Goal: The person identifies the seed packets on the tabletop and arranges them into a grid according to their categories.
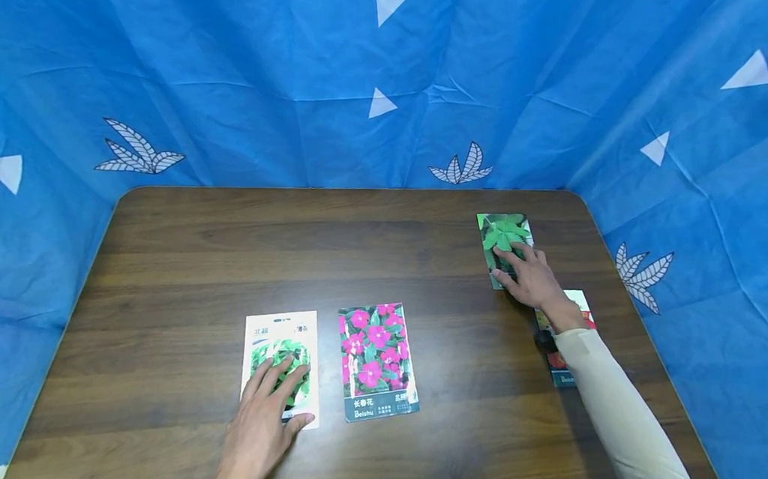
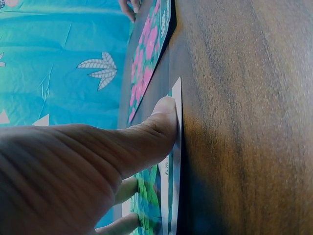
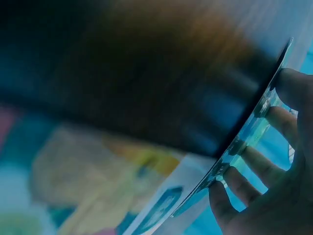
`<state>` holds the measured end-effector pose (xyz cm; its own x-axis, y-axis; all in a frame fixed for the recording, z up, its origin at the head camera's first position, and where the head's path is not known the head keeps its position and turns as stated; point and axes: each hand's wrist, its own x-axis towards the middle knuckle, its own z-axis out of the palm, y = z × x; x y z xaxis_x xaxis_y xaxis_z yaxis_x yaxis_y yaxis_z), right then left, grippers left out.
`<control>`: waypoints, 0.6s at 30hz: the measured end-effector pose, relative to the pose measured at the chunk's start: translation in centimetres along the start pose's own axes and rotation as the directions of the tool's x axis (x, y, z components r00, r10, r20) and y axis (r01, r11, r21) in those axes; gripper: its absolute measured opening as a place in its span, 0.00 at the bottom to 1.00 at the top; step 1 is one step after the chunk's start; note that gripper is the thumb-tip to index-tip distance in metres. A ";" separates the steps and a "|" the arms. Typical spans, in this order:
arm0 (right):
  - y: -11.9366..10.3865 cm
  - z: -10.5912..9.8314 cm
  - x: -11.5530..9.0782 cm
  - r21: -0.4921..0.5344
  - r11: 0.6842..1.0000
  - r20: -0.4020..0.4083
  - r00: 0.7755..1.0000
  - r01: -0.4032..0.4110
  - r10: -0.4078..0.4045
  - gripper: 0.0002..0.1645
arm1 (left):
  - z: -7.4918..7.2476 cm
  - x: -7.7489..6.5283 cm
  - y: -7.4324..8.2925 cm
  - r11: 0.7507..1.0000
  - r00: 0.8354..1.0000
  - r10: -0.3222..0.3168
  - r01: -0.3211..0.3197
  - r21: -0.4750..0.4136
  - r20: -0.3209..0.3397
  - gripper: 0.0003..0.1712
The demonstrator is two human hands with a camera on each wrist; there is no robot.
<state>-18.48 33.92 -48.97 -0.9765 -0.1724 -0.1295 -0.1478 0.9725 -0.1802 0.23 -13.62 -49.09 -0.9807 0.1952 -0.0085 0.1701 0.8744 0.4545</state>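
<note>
My left hand (image 1: 257, 430) rests on a white seed packet with a green leafy picture (image 1: 301, 385), its fingers spread across the front. In the left wrist view the thumb (image 2: 164, 115) presses near the packet's edge. Far to the right, my right hand (image 1: 532, 280) lies with spread fingertips on a green leaf-print seed packet (image 1: 507, 231). The right wrist view shows those fingertips (image 3: 254, 159) along the packet's face. Between the hands is a seed packet with pink flowers (image 1: 374, 349), touched by neither.
Another seed packet (image 1: 563, 377) with a red and yellow picture lies under the right forearm, partly hidden. All packets lie on a brown wood-grain table (image 1: 277, 255). Blue patterned cloth (image 1: 316, 64) hangs around the table's back and sides.
</note>
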 end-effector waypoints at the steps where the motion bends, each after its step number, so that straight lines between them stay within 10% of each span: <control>1: -0.3 0.0 0.1 -0.004 1.000 0.003 1.000 0.000 0.000 0.34 | 0.0 0.0 0.0 1.000 1.000 -0.001 0.001 0.000 -0.002 0.42; 18: -4.9 0.9 1.9 -0.015 1.000 -0.003 1.000 -0.011 0.011 0.34 | 0.1 0.0 0.0 1.000 1.000 -0.003 0.003 -0.001 -0.004 0.42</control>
<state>-19.43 28.67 -49.20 -0.9785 -0.1610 -0.1288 -0.1391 0.9765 -0.1643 0.26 -13.59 -49.21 -0.9817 0.1904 -0.0065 0.1667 0.8748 0.4549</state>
